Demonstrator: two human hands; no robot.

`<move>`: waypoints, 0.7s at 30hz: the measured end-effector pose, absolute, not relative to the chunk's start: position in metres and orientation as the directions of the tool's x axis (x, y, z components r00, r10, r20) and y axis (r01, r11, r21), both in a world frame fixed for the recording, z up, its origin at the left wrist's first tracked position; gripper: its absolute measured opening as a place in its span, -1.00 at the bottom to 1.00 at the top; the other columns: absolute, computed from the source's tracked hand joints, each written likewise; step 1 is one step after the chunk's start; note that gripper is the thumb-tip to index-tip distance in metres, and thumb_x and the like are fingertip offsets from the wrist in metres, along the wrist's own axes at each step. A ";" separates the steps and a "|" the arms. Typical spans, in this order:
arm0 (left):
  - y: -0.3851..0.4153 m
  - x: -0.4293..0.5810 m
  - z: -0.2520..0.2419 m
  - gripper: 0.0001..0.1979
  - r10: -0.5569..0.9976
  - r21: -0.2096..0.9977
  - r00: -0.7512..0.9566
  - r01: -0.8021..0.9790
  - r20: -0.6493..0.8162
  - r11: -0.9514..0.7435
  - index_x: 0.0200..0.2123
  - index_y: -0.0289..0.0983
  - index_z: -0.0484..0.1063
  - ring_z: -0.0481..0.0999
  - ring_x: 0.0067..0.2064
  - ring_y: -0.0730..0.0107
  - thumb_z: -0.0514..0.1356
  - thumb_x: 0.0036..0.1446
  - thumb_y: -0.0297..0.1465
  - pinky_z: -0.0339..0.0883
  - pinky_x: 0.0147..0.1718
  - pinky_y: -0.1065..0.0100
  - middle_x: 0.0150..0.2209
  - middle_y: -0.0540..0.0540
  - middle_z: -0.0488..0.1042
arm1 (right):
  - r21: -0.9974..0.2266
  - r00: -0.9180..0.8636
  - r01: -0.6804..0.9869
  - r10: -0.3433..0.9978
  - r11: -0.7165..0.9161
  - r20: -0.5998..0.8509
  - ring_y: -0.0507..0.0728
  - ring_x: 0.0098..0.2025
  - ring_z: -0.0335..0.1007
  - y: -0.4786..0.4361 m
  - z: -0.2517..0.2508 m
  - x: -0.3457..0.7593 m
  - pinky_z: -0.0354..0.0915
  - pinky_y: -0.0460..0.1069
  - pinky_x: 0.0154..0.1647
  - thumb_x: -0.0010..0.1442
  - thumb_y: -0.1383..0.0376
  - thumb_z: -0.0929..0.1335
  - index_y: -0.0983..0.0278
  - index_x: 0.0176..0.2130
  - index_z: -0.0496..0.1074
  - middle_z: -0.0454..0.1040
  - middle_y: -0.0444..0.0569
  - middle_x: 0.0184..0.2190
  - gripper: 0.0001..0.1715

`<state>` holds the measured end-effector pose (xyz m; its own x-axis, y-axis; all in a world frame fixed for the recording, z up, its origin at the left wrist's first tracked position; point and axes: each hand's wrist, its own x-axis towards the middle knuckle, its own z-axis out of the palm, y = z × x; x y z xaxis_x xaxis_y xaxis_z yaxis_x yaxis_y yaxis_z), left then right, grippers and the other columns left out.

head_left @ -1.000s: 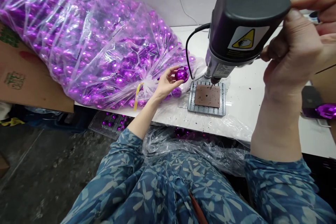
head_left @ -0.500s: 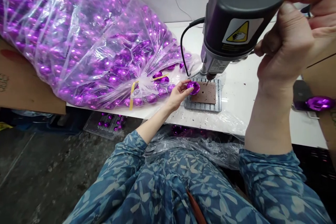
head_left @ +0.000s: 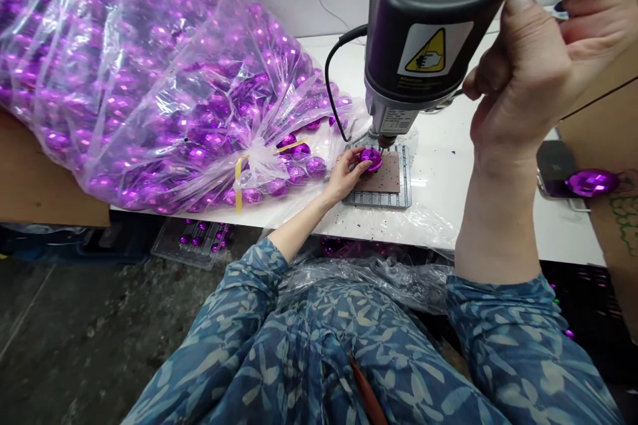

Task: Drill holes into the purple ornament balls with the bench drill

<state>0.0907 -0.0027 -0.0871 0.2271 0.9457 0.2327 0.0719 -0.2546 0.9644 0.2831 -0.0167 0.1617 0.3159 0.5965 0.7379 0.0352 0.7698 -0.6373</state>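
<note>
My left hand [head_left: 345, 172] pinches a shiny purple ball [head_left: 371, 158] and holds it on the brown pad of the grey metal base plate [head_left: 405, 191], right under the drill's bit. The black bench drill head [head_left: 429, 20] looms above it. My right hand [head_left: 541, 60] is raised beside the drill head with its fingers curled round the drill's lever, of which only a dark tip shows.
A big clear plastic bag of purple balls [head_left: 149, 73] fills the left of the white table [head_left: 448, 219]. Loose purple balls [head_left: 299, 159] lie near its mouth. Another purple ball [head_left: 592, 182] sits at the right by a cardboard box [head_left: 618, 226].
My left hand carried the purple ball from beside the bag down onto the brown pad under the drill bit. My right hand has stayed on the lever.
</note>
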 end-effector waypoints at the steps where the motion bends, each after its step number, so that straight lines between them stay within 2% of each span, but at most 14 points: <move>1: -0.002 0.091 -0.088 -0.47 0.946 0.962 0.231 0.098 0.226 -0.254 0.21 -0.14 0.49 0.57 0.16 0.10 0.36 0.31 0.00 0.42 0.28 -0.08 0.12 -0.22 0.56 | -0.638 0.320 0.040 0.595 0.769 0.738 -0.20 -0.64 0.24 -0.017 0.162 0.283 0.07 -0.21 -0.72 0.27 0.47 0.44 0.34 -0.29 0.49 0.55 -0.30 -0.33 -0.92; 6: -0.007 0.095 -0.082 -0.47 0.940 0.930 0.254 0.229 0.229 -0.288 0.21 -0.13 0.50 0.49 0.28 -0.01 0.41 0.27 -0.06 0.37 0.33 -0.10 0.16 -0.23 0.53 | -0.661 0.337 0.059 0.608 0.748 0.719 -0.21 -0.64 0.24 -0.022 0.165 0.280 0.11 -0.21 -0.71 0.26 0.50 0.42 0.31 -0.31 0.48 0.55 -0.31 -0.35 -0.87; 10: -0.016 0.098 -0.074 -0.46 0.924 0.891 0.289 0.307 0.249 -0.336 0.20 -0.09 0.51 0.30 0.46 -0.11 0.48 0.20 -0.13 0.20 0.46 -0.19 0.22 -0.20 0.54 | -0.663 0.324 0.044 0.617 0.748 0.717 -0.23 -0.63 0.23 -0.026 0.165 0.278 0.10 -0.23 -0.71 0.27 0.47 0.41 0.31 -0.31 0.46 0.53 -0.35 -0.35 -0.89; 13: -0.019 0.102 -0.072 -0.46 0.911 0.889 0.316 0.287 0.264 -0.357 0.21 -0.10 0.47 0.21 0.53 -0.10 0.47 0.22 -0.15 0.11 0.51 -0.21 0.27 -0.21 0.52 | -0.660 0.319 0.030 0.618 0.751 0.718 -0.23 -0.64 0.22 -0.026 0.166 0.278 0.07 -0.22 -0.71 0.28 0.48 0.40 0.29 -0.31 0.45 0.53 -0.35 -0.34 -0.88; 15: -0.019 0.104 -0.072 -0.47 0.908 0.910 0.326 0.230 0.263 -0.346 0.21 -0.11 0.45 0.33 0.47 -0.05 0.45 0.24 -0.15 0.20 0.48 -0.15 0.25 -0.21 0.52 | -0.666 0.319 0.025 0.625 0.746 0.712 -0.22 -0.65 0.22 -0.026 0.166 0.278 0.06 -0.21 -0.72 0.29 0.49 0.40 0.28 -0.31 0.45 0.54 -0.35 -0.34 -0.85; 18: -0.018 0.107 -0.072 -0.47 0.906 0.940 0.340 0.135 0.254 -0.314 0.19 -0.16 0.44 0.54 0.25 0.07 0.44 0.25 -0.13 0.41 0.33 -0.05 0.18 -0.20 0.52 | -0.659 0.311 0.035 0.618 0.752 0.722 -0.23 -0.66 0.19 -0.023 0.165 0.279 0.04 -0.22 -0.72 0.28 0.46 0.43 0.30 -0.30 0.47 0.54 -0.33 -0.34 -0.89; 20: -0.017 0.107 -0.072 -0.47 0.906 0.947 0.338 0.105 0.254 -0.304 0.17 -0.18 0.45 0.57 0.17 0.11 0.45 0.23 -0.12 0.45 0.28 -0.03 0.13 -0.20 0.52 | -0.636 0.300 0.046 0.596 0.771 0.745 -0.24 -0.65 0.18 -0.021 0.163 0.281 0.03 -0.22 -0.72 0.27 0.36 0.48 0.32 -0.28 0.48 0.55 -0.30 -0.32 -0.90; 21: -0.017 0.107 -0.071 -0.47 0.907 0.948 0.336 0.098 0.254 -0.302 0.16 -0.19 0.45 0.57 0.16 0.10 0.46 0.23 -0.12 0.45 0.28 -0.03 0.12 -0.20 0.53 | -0.623 0.296 0.054 0.584 0.780 0.756 -0.25 -0.65 0.17 -0.020 0.162 0.282 0.02 -0.23 -0.72 0.25 0.29 0.50 0.33 -0.28 0.49 0.55 -0.29 -0.31 -0.84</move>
